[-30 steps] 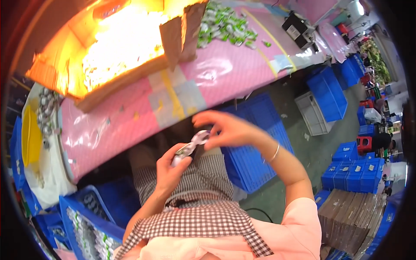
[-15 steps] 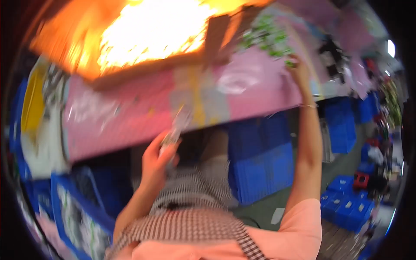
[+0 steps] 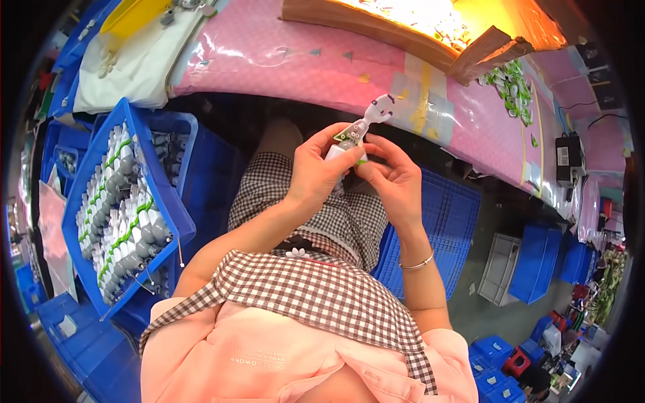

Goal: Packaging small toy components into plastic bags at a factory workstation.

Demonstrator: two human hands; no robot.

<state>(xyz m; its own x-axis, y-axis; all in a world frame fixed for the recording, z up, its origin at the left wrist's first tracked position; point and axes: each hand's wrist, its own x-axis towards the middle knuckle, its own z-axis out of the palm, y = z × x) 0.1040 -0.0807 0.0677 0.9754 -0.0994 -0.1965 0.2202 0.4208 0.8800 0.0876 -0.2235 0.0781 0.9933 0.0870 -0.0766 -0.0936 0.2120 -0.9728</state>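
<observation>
Together, left hand (image 3: 314, 169) and right hand (image 3: 398, 185) pinch a smooth, narrow-waisted, white-and-green plastic piece (image 3: 361, 127).

From my remote post I record a counter (image 3: 302, 67) covered with glossy pink sheeting, patched with clear and yellow tape (image 3: 424, 101). On it I note an open cardboard box (image 3: 363, 24), brightly lit inside; right of that, a pile of green-and-white pieces (image 3: 508, 88), with one loose piece (image 3: 534, 140) apart. I find a black box (image 3: 569, 160) toward the right end.
</observation>
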